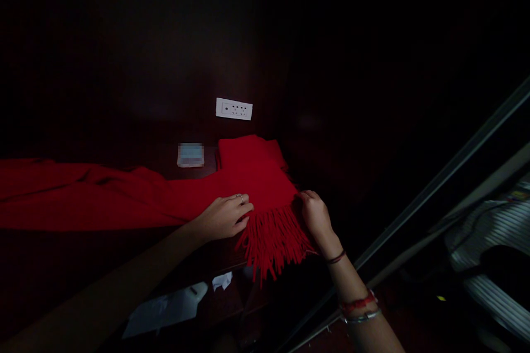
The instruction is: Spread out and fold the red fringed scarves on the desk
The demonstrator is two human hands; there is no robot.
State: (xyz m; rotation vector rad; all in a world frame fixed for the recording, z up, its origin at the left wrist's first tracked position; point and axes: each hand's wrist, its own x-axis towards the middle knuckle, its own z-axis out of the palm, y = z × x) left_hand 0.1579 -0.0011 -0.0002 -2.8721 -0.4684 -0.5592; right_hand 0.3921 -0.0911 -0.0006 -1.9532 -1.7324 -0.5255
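Observation:
A red fringed scarf (265,187) lies on a dark wooden surface, with a long stretch of it running off to the left and its fringe hanging over the front edge. My left hand (226,218), a ring on one finger, is closed on the scarf's edge just left of the fringe. At the scarf's right edge my right hand (317,215) has its fingers closed together, pinching the cloth; the fingertips are partly hidden. A folded red part (248,150) rests at the back, against the dark wall.
A white wall socket (234,109) is above the cloth. Left of the fold stands a small box-like object (191,155), its top blurred. Lower down are a crumpled white paper (222,281) and a pale flat thing (165,311). A sliding-door frame (414,209) runs diagonally at right.

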